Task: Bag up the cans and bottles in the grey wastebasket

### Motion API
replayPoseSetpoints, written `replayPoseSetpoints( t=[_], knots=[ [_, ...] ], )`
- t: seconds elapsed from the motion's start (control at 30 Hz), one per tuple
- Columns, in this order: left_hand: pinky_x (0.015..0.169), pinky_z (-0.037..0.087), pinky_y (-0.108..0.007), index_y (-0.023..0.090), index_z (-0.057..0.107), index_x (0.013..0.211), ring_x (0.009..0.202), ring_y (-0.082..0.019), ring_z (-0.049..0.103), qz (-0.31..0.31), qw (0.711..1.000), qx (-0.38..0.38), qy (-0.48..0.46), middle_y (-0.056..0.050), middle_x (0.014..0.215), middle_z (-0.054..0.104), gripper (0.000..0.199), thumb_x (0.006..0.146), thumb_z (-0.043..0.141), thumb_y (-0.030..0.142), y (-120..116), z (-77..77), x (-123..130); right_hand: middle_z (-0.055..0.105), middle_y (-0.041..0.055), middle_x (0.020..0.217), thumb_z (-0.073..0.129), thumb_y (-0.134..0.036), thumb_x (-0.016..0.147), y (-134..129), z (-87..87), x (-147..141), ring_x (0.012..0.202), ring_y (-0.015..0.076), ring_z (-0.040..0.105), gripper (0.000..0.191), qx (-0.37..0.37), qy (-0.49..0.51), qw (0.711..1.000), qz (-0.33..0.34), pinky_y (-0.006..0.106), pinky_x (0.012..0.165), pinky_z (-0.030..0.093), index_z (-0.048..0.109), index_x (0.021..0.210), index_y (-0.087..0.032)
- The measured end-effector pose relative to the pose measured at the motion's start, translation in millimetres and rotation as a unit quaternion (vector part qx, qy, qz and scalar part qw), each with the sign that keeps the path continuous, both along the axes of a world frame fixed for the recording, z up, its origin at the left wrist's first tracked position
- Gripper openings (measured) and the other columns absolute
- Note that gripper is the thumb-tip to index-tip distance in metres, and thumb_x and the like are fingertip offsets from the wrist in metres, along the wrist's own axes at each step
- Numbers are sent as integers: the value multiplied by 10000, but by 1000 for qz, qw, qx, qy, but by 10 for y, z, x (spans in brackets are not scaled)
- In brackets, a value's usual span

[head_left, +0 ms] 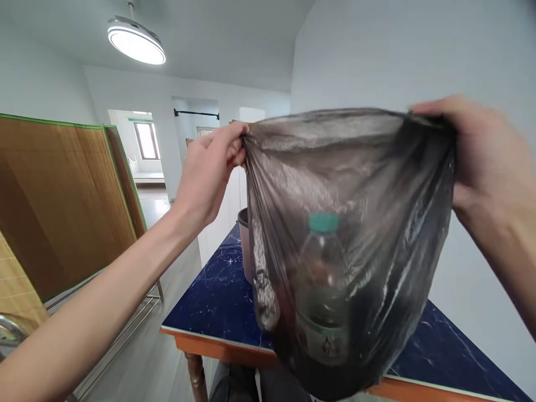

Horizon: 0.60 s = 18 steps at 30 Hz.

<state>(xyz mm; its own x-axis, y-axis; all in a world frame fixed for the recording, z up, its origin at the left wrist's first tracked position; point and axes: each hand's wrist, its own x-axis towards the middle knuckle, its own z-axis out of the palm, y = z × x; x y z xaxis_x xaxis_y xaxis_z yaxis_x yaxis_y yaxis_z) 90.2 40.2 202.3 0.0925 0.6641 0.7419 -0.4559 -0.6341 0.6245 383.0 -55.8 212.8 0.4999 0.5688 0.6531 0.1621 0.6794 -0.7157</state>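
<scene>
I've got the dark bag (377, 190) stretched out in front of me, held up by its top edge over the near side of the bench (209, 307). Holding the bag spread by its rim: that looks like the step in hand. On the left, my left fingers (235, 139) are closed in a pinch on the top corner, and the plastic gathers into tight creases right below them. Over on the right, my right fingers (444, 106) are bent over the other top corner, gripping it; they're blurred and partly behind the plastic, so how tightly they close I can't tell. The rim runs nearly level between the two, and the body sags towards the near edge.

And there's a bottle (322, 296), upright, its green cap (323, 222) showing through the thin film. Inside the bag or just behind it? From here I can't tell. Far left on the bench, a pinkish bin (247, 254) peeks out, partly covered by the bag. The next move, I judge, calls for both corners gripped evenly and a gentle pull, since film this thin could tear or slip.
</scene>
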Motion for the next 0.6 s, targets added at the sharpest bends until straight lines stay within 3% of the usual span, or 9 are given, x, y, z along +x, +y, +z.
replayPoseSetpoints(
  t=[0.07,0.13,0.23,0.33,0.4,0.47,0.6],
  knots=[
    [686,529,-260,195,557,587,710,-148,584,-25,999,0,35,-16,701,491,431,958,777,202,-84,-212,-94,489,-14,625,768,-149,677,-128,-145,-110,555,93,466,276,-34,-3,999,-34,249,416,335,520,572,-212],
    [701,535,-251,199,639,621,710,-146,578,-11,998,-26,48,-18,722,528,363,952,785,214,-124,-410,-186,516,-4,627,787,-139,626,-202,-285,-152,568,100,489,304,-55,-22,997,-40,248,435,328,499,562,-212],
    [754,562,-286,244,768,728,772,-200,616,53,993,-52,96,-34,726,599,202,911,830,303,-153,-693,-313,613,27,724,857,-210,612,-258,-508,-74,670,145,578,307,-76,-51,995,-45,278,513,386,552,641,-229],
    [752,563,-334,321,840,902,754,-231,617,116,971,-23,208,-24,687,623,81,914,800,391,-208,-950,-427,678,48,830,886,-365,706,-323,-732,78,768,198,632,322,-122,-141,978,-94,314,544,399,582,710,-262],
    [766,561,-352,351,841,984,730,-223,622,135,954,3,268,-8,708,653,105,892,808,390,-250,-1095,-498,703,45,875,841,-517,795,-386,-863,172,706,190,611,294,-165,-223,950,-143,324,527,398,647,831,-298],
    [813,555,-350,333,832,1029,757,-207,644,143,943,28,300,2,753,672,158,872,824,355,-270,-1216,-567,712,33,867,739,-671,869,-452,-973,254,602,164,556,388,-199,-301,916,-174,322,505,402,692,1047,-329],
    [838,529,-325,267,800,1055,767,-177,637,160,930,52,328,19,760,645,197,871,827,332,-223,-1408,-701,698,6,776,584,-792,933,-540,-1125,387,553,163,542,628,-235,-393,875,-156,335,539,442,643,1368,-343]
  ],
)
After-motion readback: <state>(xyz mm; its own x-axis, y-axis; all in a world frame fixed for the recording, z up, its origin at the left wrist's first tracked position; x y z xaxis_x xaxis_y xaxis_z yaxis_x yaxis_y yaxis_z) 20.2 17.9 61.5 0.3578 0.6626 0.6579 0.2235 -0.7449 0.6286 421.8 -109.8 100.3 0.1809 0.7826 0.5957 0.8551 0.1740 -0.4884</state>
